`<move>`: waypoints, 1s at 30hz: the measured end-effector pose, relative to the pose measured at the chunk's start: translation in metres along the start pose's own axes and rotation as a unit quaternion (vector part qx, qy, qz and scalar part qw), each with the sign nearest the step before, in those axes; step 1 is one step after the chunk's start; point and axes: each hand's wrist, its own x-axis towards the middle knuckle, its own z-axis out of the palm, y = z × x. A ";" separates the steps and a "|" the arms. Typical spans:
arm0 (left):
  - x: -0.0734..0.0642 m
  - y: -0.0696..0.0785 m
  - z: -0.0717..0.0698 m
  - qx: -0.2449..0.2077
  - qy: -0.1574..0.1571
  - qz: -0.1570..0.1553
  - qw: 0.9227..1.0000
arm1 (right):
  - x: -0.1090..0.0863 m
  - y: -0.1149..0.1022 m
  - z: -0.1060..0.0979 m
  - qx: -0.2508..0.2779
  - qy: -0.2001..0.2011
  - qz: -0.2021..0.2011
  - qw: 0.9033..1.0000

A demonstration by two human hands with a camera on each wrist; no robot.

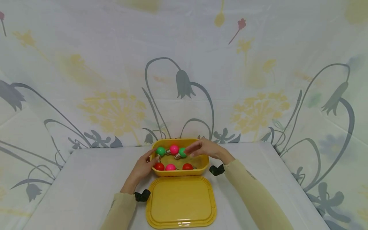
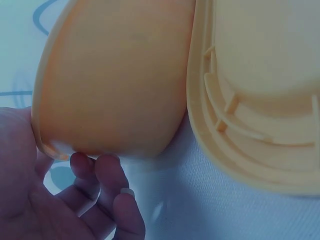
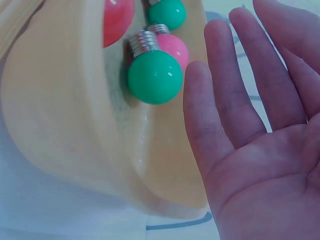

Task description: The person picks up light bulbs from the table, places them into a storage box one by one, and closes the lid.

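Observation:
A yellow plastic box [image 1: 181,173] holds several small light bulbs with silver screw bases. A green bulb [image 1: 160,151], a pink bulb [image 1: 174,149] and a second green bulb [image 1: 183,152] lie along its far side. A red bulb [image 1: 159,166], another pink bulb [image 1: 171,167] and another red bulb [image 1: 187,166] lie along the near side. My left hand [image 1: 142,167] grips the box's left end, thumb over the rim and fingertips against the outer wall. Above the right part of the box hovers my right hand [image 1: 208,149], its fingers extended and holding nothing.
Directly in front of the box lies a yellow lid [image 1: 181,203] with a raised rim, flat on the white-covered table [image 1: 86,191]. A flower-printed cloth [image 1: 184,38] hangs behind and at both sides.

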 end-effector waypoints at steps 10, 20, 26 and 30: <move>-0.001 -0.003 -0.003 0.014 -0.004 0.014 1.000 | -0.011 0.002 0.001 -0.008 0.037 -0.010 0.999; -0.001 -0.004 -0.005 0.002 -0.007 0.025 1.000 | -0.022 0.008 0.001 -0.009 0.066 -0.012 0.998; -0.002 -0.005 -0.006 0.004 0.000 0.028 1.000 | -0.030 0.012 0.004 -0.017 0.102 -0.014 0.994; -0.004 -0.005 -0.007 0.005 0.007 0.027 1.000 | -0.034 0.015 0.005 -0.025 0.128 -0.012 0.991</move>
